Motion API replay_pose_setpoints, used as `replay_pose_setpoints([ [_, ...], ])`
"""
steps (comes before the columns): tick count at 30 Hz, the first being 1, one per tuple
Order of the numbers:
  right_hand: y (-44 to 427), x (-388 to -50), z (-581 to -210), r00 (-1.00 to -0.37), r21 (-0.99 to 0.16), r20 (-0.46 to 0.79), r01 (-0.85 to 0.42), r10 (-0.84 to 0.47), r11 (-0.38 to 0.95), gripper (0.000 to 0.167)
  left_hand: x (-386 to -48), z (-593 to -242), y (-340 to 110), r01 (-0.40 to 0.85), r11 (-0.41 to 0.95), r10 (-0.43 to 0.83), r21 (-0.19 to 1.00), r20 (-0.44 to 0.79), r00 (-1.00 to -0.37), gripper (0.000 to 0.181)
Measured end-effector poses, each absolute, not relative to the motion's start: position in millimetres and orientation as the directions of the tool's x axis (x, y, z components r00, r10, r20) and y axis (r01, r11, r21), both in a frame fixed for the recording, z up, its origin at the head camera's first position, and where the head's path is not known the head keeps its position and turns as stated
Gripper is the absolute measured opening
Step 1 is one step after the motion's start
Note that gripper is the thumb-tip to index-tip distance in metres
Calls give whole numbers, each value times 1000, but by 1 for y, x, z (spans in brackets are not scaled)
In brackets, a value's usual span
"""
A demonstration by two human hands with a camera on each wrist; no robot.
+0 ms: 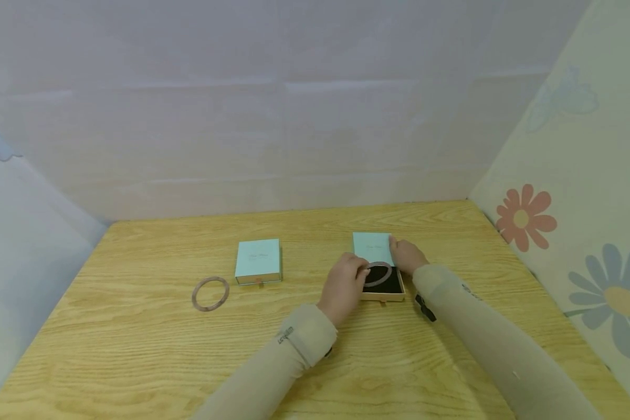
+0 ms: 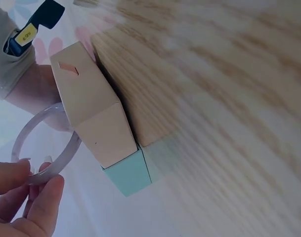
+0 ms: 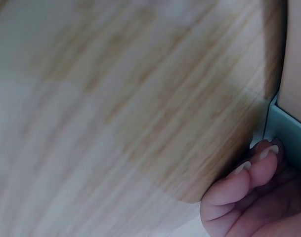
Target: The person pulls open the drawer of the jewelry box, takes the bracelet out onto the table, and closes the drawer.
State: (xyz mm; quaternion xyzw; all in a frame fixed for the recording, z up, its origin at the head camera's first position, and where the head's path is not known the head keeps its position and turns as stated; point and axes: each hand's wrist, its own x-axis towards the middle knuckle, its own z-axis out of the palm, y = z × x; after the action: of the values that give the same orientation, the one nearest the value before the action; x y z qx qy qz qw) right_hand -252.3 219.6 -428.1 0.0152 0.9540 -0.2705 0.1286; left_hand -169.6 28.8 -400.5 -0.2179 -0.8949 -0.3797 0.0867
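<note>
My left hand pinches a pale purplish bangle between thumb and fingers. That bangle is tilted over the pulled-out drawer of a light-teal jewelry box; whether it touches the black lining I cannot tell. The drawer is cream outside, with a small pull tab on its front. At the right side of the teal sleeve, my right hand grips the box, its fingers curled against the side near the table.
A second teal jewelry box, closed, stands left of the hands. Beside it another bangle lies flat on the wooden table. A pale cloth wall rises behind, and a flower-printed one borders the right.
</note>
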Motion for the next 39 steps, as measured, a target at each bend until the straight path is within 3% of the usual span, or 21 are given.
replay_pose_setpoints([
  [14,219,-251,-426,-970,-507,-239,82,-49,858,66,-177,-410,15,145,268,98,952,123,-988,14],
  [27,220,-252,-427,-968,-495,-246,92,-38,864,68,-178,-409,0,44,166,50,985,37,-998,19],
  [39,225,-258,-438,-971,-496,-235,87,-37,864,68,-178,-409,-9,19,151,34,988,14,-999,18],
])
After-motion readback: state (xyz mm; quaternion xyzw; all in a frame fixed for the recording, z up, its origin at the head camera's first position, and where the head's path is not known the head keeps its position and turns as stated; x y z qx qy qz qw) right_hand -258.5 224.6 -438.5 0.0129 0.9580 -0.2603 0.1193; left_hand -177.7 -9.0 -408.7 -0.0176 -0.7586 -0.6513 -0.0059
